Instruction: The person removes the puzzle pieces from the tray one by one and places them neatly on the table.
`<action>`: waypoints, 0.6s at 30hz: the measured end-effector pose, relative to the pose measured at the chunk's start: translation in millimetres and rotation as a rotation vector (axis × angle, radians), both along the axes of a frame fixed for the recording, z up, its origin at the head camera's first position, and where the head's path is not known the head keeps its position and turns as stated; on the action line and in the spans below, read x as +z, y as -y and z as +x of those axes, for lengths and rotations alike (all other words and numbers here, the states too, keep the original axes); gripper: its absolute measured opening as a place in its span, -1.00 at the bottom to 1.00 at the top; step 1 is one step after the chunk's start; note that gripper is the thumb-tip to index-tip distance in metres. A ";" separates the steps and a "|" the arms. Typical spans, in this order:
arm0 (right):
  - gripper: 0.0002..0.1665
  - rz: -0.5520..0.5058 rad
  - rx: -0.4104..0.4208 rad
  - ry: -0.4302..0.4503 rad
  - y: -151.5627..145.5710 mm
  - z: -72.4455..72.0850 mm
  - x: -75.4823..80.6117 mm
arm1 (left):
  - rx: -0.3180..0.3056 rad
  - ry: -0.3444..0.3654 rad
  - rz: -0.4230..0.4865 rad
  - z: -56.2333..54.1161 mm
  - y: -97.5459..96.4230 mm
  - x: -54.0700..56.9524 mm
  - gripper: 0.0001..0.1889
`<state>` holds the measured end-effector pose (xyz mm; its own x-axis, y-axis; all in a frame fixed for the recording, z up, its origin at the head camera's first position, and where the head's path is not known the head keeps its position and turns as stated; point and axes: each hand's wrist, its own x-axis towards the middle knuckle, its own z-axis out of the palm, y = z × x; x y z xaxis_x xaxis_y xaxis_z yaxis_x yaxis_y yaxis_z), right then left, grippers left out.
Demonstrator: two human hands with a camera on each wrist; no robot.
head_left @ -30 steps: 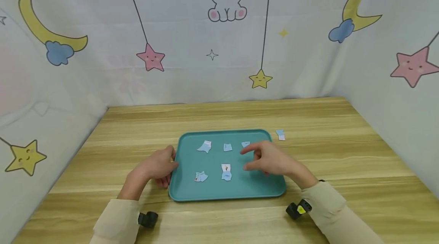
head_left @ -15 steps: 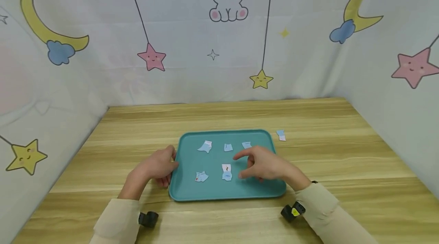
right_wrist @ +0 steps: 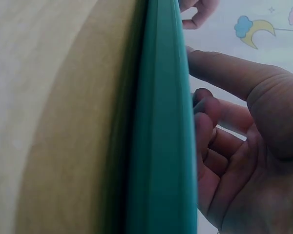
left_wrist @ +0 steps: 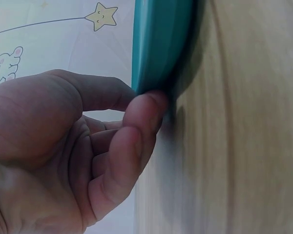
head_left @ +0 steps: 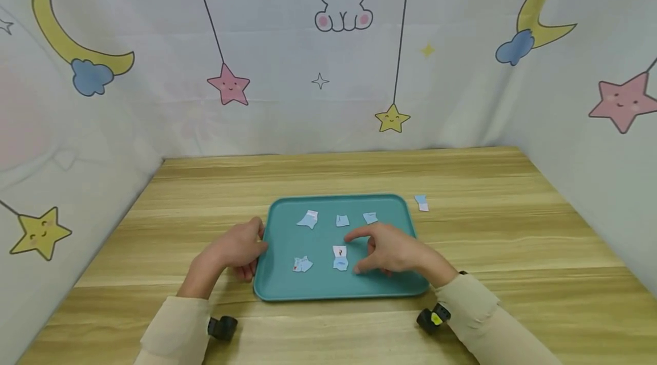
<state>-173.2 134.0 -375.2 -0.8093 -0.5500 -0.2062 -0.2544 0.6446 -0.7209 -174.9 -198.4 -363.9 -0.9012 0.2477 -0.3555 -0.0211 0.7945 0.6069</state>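
Paper scrap [head_left: 340, 263], white above, pale blue below, uneven-edged

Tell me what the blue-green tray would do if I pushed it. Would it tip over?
Probably not: the tray looks wide and low on the table, so it would likely slide instead. Its smooth, even sides suggest something stiff, not floppy. A quick shove might make the thin, loose-looking paper pieces skid across it.
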 end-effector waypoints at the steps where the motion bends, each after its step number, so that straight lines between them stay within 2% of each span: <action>1: -0.32 0.002 0.000 0.002 0.6 -0.2 -0.2 | 0.001 0.001 0.001 0.0 -0.1 0.2 -0.91; 14: -0.39 -0.001 -0.032 0.006 9.6 -1.8 -4.3 | 0.003 0.000 0.002 1.5 -1.1 1.8 -0.91; 18: -0.39 -0.002 -0.016 -0.016 11.1 -3.8 -5.9 | -0.007 -0.011 0.008 2.0 0.0 2.4 -0.90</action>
<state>-177.0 122.8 -381.1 -0.8214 -0.5371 -0.1919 -0.2555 0.6472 -0.7182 -172.9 -198.3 -361.5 -0.9034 0.2569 -0.3433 -0.0086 0.7896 0.6136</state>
